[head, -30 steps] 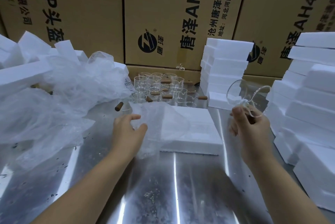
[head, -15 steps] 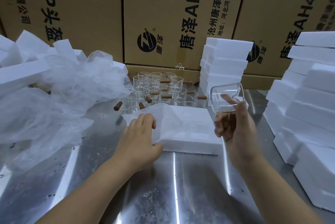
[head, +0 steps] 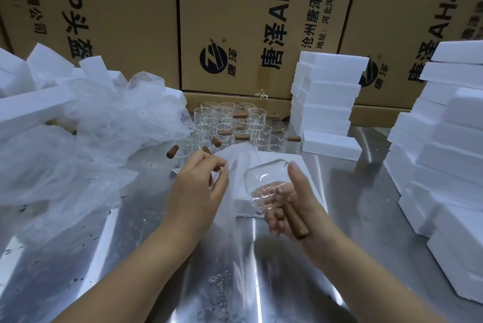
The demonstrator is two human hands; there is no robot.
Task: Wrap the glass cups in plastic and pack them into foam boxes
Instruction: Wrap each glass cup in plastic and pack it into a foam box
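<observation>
Between my two hands is where it's all happening, with the flat foam box (head: 311,173) lying just beyond them. My right hand (head: 292,205) cradles a glass cup (head: 264,181) tipped on its side. The fingers are curled under it and round its wooden handle (head: 295,219), and the thumb is straight up against the glass. Just left of that grip, my left hand (head: 196,192) has its fingertips pinched on a thin plastic sheet (head: 236,156), which hangs between hand and cup; I can't trace its lower edge. Beyond the pinch, a cluster of spare cups (head: 224,121) stands on the metal table (head: 156,283). Further left of the pinching hand is a loose plastic heap (head: 91,126). Beyond and right of the cup grip there's a foam stack (head: 326,92), and a taller foam pile (head: 449,140) well to the right. Cardboard cartons (head: 261,22) wall off the back.
</observation>
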